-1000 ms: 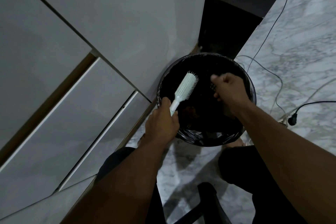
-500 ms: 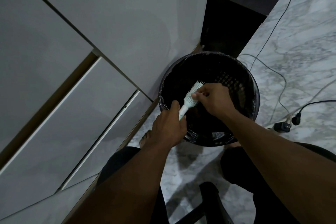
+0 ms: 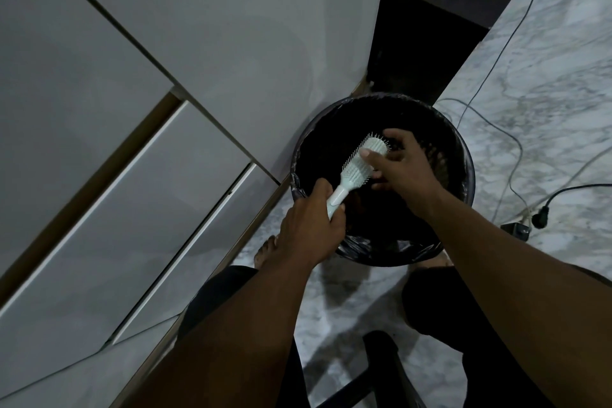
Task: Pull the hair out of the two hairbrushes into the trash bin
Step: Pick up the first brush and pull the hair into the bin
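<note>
Left hand (image 3: 309, 228) gripping pale mint plastic hairbrush (image 3: 359, 166) over black round lined bin (image 3: 463, 169); right hand (image 3: 402, 166) pinching bristles. Pull strands upward, release inside rim.

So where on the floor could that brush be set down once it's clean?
Bare marble floor lies between the trash bin and the person's knees, though shadowed. A wider bare patch sits upper right, past the cables. Right of the bin is crowded: cables, plug and adapter. The left side is cabinet fronts.
</note>
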Tool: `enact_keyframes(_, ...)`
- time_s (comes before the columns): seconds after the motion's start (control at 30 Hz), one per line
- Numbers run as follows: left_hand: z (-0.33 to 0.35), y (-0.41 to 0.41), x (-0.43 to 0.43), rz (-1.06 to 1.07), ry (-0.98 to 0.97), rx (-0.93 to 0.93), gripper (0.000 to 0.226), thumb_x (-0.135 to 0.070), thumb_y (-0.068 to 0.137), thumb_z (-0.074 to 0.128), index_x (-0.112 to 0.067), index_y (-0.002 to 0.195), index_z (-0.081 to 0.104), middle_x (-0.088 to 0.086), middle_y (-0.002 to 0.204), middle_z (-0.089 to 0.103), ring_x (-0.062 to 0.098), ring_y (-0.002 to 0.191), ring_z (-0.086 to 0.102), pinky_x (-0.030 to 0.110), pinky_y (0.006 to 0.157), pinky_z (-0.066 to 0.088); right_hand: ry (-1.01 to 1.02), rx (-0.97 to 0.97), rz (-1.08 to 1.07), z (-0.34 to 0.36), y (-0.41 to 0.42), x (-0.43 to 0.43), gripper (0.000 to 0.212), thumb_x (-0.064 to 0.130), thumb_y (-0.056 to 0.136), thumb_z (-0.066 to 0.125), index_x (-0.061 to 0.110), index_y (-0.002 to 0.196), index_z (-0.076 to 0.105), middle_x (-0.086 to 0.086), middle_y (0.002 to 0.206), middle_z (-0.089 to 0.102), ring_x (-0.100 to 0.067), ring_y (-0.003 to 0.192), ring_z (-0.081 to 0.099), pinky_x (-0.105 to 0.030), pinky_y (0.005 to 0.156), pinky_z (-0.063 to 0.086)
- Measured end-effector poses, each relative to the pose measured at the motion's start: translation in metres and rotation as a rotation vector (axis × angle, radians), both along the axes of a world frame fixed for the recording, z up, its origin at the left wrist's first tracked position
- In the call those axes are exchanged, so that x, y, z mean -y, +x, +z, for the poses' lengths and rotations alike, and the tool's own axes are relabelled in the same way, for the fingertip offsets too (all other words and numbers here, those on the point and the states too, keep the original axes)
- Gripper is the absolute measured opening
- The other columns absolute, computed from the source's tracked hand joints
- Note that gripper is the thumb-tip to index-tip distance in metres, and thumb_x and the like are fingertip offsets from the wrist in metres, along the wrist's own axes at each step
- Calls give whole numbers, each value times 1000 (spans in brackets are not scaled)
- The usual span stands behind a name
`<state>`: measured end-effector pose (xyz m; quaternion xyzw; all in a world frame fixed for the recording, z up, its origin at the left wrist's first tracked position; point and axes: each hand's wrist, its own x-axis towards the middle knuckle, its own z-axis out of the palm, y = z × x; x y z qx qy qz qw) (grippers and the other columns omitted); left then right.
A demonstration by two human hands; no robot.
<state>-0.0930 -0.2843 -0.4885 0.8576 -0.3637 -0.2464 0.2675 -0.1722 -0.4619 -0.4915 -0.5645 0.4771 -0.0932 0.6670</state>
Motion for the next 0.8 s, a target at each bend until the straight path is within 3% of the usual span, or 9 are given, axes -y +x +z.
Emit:
enact_keyframes(0.1,0,-1,-1,2,-11,-14,20,-37,91,57,-31,90,38,-1,69,57,25,58,57,39,52,48,-55,77,-55,1,6,1,26,15,87,75,9,110,65,-12,92,66,-25,80,70,-30,58,61)
enact_keyframes(0.2,0,-2,0,-2,-20,-8,19,-40,91,56,-32,90,40,-2,68,57,24,58,57,39,52,50,-146,29,-118,0,6,9,9,18,87,75,11,90,69,-17,88,69,-26,75,71,-35,58,60)
enact_keyframes(0.27,0,-2,1,-4,-14,-10,18,-43,90,56,-34,90,40,-3,68,58,24,58,58,41,52,51,-158,27,-155,-3,5,9,12,19,89,73,14,80,68,-20,85,69,-24,71,70,-36,57,59)
enact_keyframes(0.33,-1,-3,1,-6,-6,-8,18,-44,90,56,-34,90,40,-4,68,58,24,59,59,42,53,52,-143,53,-185,-4,5,7,15,20,92,69,13,80,65,-16,81,67,-18,67,67,-32,54,56)
enact_keyframes(0.43,-2,-3,1,-9,-4,-8,19,-40,91,57,-33,90,39,-4,68,58,23,58,58,41,52,51,-111,57,-251,-4,6,8,11,24,99,58,15,100,65,-5,91,65,-15,76,65,-31,57,58)
enact_keyframes(0.57,-4,1,-1,19,7,-12,18,-36,93,58,-29,92,41,-2,68,59,22,56,58,39,50,49,132,33,-351,1,2,20,26,31,101,52,17,122,59,-12,118,66,-25,87,71,-35,63,61)
enact_keyframes(0.67,-4,3,-1,51,44,2,19,-36,93,59,-27,94,42,2,72,61,25,60,59,40,52,49,181,25,-146,8,0,15,51,36,90,70,19,134,50,-10,121,65,-27,98,71,-40,71,62)
enact_keyframes(0.73,-3,2,0,52,59,7,19,-37,93,58,-27,94,42,2,72,60,26,60,59,40,53,50,144,20,42,8,3,2,77,26,78,83,25,141,40,-8,116,63,-28,97,70,-45,72,63)
enact_keyframes(0.8,-1,1,1,46,62,-3,19,-37,93,58,-28,95,41,2,72,60,25,60,59,40,53,50,101,29,92,5,7,-11,84,17,74,86,26,143,38,-10,113,62,-27,91,71,-46,69,64)
